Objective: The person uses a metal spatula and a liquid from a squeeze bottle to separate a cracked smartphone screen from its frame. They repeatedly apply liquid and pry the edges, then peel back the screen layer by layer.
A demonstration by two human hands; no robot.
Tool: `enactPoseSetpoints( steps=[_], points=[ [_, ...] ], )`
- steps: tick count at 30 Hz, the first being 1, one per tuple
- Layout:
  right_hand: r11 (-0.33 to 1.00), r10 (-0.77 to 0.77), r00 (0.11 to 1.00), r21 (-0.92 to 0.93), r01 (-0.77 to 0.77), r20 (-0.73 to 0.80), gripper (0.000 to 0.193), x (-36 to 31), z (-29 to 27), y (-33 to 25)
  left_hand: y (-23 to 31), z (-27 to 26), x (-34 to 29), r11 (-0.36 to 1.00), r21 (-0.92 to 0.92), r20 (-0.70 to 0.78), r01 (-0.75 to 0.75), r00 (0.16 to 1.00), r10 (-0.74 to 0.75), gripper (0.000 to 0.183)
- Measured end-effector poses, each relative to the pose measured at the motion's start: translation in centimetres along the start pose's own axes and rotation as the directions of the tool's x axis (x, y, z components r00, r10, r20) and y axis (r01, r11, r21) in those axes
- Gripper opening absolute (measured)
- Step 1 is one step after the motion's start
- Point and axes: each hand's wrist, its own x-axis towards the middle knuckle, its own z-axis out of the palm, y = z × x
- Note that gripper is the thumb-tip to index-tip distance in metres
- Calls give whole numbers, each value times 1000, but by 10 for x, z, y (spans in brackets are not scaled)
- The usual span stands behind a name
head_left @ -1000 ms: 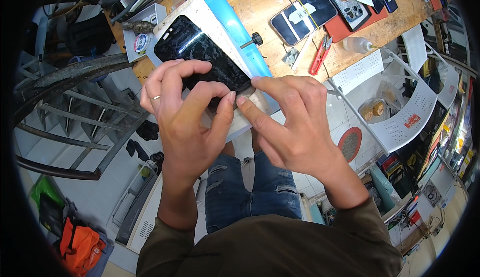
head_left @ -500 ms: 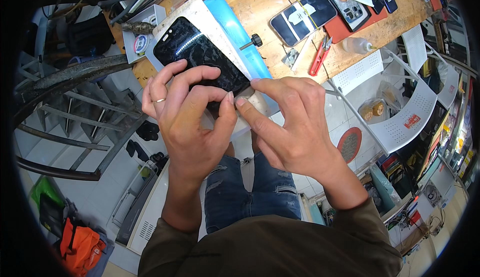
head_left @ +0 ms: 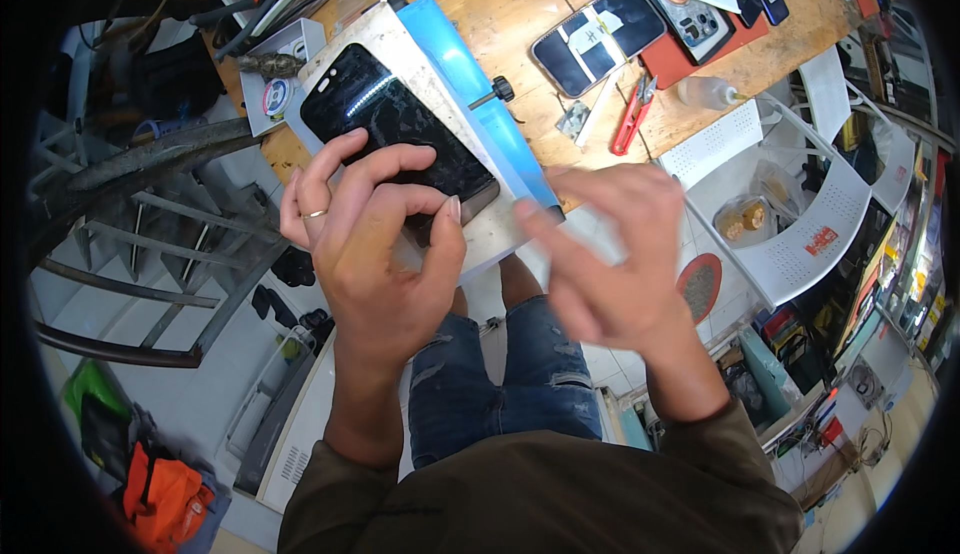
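A black, smeared phone screen (head_left: pixel 405 119) lies tilted on a stained white plate (head_left: pixel 385 39) atop a blue device (head_left: pixel 450 49). My left hand (head_left: pixel 375 234) is curled over the screen's left and lower part, with the fingers on its surface and the thumb and forefinger together by the lower end. What lies under those fingertips is hidden. To the right, my right hand (head_left: pixel 625 254) is off the screen, blurred by motion, with its thumb and forefinger apart and nothing seen between them.
A black knob (head_left: pixel 502 89) sticks out from the blue device. Beyond it lie a phone with a paper label (head_left: pixel 600 39), red-handled snips (head_left: pixel 633 119) and a clear bottle (head_left: pixel 708 94). A white box (head_left: pixel 262 104) stands left of the plate; a white perforated chair (head_left: pixel 810 224) is at right.
My right hand has lifted away from the screen's lower right corner and moved right. The plate and screen have shifted slightly down in view; my left hand stays on the screen.
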Motion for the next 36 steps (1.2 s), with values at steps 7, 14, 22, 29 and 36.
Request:
enactPoseSetpoints(
  steps=[7, 14, 22, 29, 36],
  points=[
    [771, 596, 711, 16, -637, -374, 68, -44, -41, 120, -6, -10, 4, 994, 52, 83, -99, 992, 94, 21],
    [834, 516, 787, -9, -551, -338, 72, -40, 4, 192, -5, -8, 8, 975, 153, 86, -162, 985, 150, 18],
    [789, 611, 727, 168, -591, -314, 56, -26, -7, 153, -1, -4, 6, 991, 98, 42, -91, 995, 87, 9],
    [527, 393, 770, 563, -637, 503, 51, -24, -71, 23, 0, -5, 6, 995, 65, 47, -72, 997, 69, 6],
    [437, 337, 633, 480, -761, 697, 37, 7, -64, -6, -2, -13, 9, 996, 30, 96, -78, 993, 75, 6]
  ],
)
